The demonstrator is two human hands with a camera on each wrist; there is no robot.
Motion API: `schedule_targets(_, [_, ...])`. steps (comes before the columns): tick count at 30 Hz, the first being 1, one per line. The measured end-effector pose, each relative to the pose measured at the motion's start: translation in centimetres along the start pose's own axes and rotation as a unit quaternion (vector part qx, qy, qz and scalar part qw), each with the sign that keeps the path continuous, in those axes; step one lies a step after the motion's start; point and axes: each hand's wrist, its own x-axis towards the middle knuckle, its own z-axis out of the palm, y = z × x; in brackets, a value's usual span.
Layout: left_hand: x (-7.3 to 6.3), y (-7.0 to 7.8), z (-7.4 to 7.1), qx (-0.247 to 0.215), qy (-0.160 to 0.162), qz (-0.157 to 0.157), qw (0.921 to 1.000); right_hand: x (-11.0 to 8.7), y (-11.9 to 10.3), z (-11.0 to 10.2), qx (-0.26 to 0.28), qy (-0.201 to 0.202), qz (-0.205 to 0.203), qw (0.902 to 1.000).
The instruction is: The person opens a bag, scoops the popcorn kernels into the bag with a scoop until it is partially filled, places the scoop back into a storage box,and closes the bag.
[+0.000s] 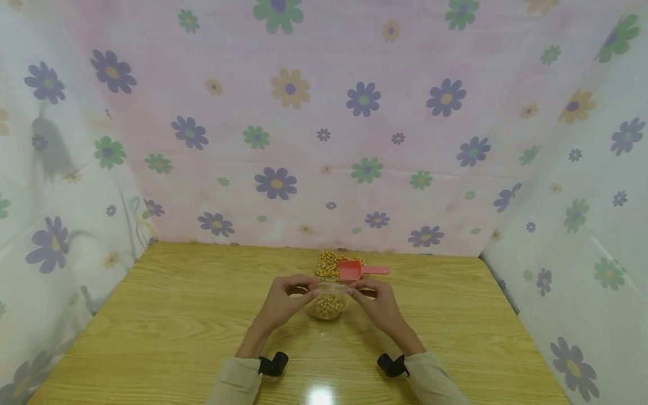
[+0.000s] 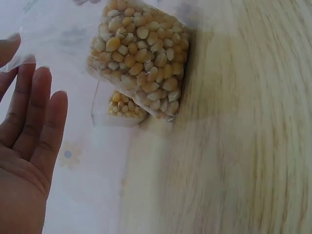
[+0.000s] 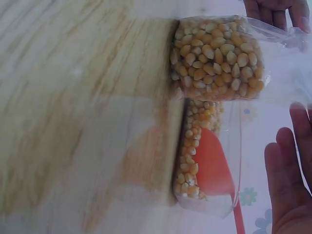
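A clear plastic bag [image 1: 326,305] of yellow corn kernels stands upright on the table, its lower part bulging with corn [image 2: 141,53]. My left hand [image 1: 286,301] pinches the bag's top edge at the left corner between thumb and forefinger. At the opposite corner my right hand [image 1: 377,304] pinches the same edge. The other fingers of the left hand [image 2: 36,122] stay loosely extended beside the bag. In the right wrist view, fingers of the right hand [image 3: 290,180] show at the right, close to the bag's clear upper part.
Right behind the bag sits a clear box [image 3: 234,146] holding more corn kernels. A red scoop [image 1: 350,270] lies in it, its handle sticking out to the right. The wooden table [image 1: 177,315] runs back to a flowered cloth [image 1: 324,157] that hangs on three sides.
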Motion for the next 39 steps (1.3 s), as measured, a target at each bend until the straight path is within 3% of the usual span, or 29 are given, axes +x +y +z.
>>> schedule_targets(6, [-0.1, 0.4, 0.1, 0.031, 0.022, -0.019, 0.9991, 0.2, 0.3, 0.4, -0.009, 0.032, -0.018, 0.9993])
schedule_targets(14, [0.2, 0.3, 0.7, 0.059, 0.045, 0.004, 0.9972, 0.3, -0.6, 0.3, -0.070, 0.056, -0.039, 0.9952])
schedule_targets(19, [0.2, 0.4, 0.8, 0.076, 0.055, 0.004, 0.9956, 0.3, -1.0, 0.3, -0.068, 0.055, -0.040, 0.9953])
schedule_targets(23, [0.1, 0.1, 0.7, 0.071, 0.065, 0.001, 0.9953, 0.4, 0.2, 0.4, -0.052, 0.062, -0.030, 0.9962])
schedule_targets(30, [0.0, 0.2, 0.7, 0.068, 0.076, -0.016, 0.9947, 0.4, 1.0, 0.5, -0.037, 0.074, -0.060, 0.9947])
schedule_targets(39, [0.0, 0.9, 0.9, 0.082, 0.076, -0.003, 0.9937, 0.1, -2.8, 0.1, -0.076, 0.061, -0.116, 0.9885])
